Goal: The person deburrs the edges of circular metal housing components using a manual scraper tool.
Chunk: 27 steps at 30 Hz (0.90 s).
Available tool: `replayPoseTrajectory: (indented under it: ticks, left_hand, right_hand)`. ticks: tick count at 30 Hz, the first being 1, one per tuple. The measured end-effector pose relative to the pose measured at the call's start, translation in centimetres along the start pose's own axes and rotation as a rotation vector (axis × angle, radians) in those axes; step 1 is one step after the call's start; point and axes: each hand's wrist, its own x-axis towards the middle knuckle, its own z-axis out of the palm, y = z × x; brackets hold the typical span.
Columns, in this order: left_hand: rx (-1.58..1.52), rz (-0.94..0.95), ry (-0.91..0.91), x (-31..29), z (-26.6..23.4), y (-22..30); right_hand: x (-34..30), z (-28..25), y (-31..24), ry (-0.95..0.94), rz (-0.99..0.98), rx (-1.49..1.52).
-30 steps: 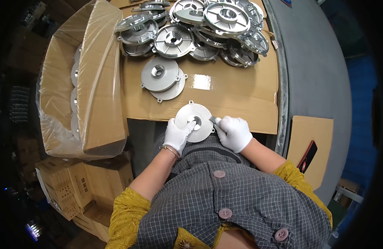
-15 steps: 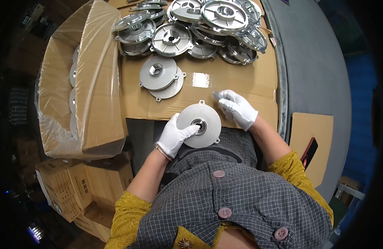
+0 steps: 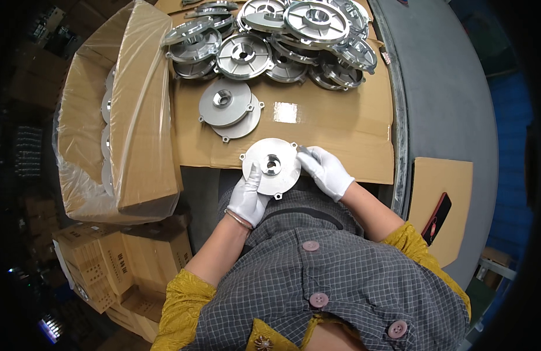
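Note:
My left hand point(image 3: 249, 200), in a white glove, grips a round silver metal end cover point(image 3: 286, 174) by its near left edge. The thumb lies on its flat face beside the hub, and the other fingers are hidden underneath. At the cover's right rim, close to one of its small lugs, is my gloved right hand point(image 3: 329, 174). Between its fingertips it pinches a small flat grey piece point(image 3: 304, 150), too small to name. Beyond my hands, two more end covers point(image 3: 226, 111) lie overlapping on the cardboard-covered table.
Several ribbed metal covers point(image 3: 244, 55) are heaped at the far side of the cardboard sheet point(image 3: 335, 128). A plastic-lined carton point(image 3: 144, 117) holding round discs stands at the left, above open cardboard boxes point(image 3: 115, 263). At right, a phone point(image 3: 437, 219) rests on a cardboard piece point(image 3: 452, 181).
My left hand has turned the end cover and shifted it slightly left and away from me; its thumb has left the hub hole. My right hand has come down to the cover's rim.

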Motion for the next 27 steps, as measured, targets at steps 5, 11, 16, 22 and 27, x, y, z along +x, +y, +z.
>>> replayPoseTrajectory:
  ticks: [5, 11, 16, 22, 27]
  left_hand:
    - [0.223, -0.005, 0.122, 0.0, 0.1, -0.3]
    - [0.241, -0.059, 0.196, -0.2, 0.8, 0.2]
    - [0.268, -0.068, 0.195, 0.1, 0.9, 0.4]
    - [0.267, -0.069, 0.191, 0.5, 0.4, 0.3]
    - [0.337, -0.041, 0.134, 0.6, 0.1, 0.3]
  right_hand:
    - [-2.1, -0.5, -0.4, 0.096, -0.181, -0.536]
    - [-3.1, -0.3, -1.1, 0.056, -0.351, -0.694]
    - [-1.9, 0.9, -0.3, 0.178, -0.493, -0.886]
    - [-1.0, 0.8, -0.6, 0.165, -0.502, -0.898]
    - [-1.4, 1.0, 0.2, 0.207, -0.521, -0.899]
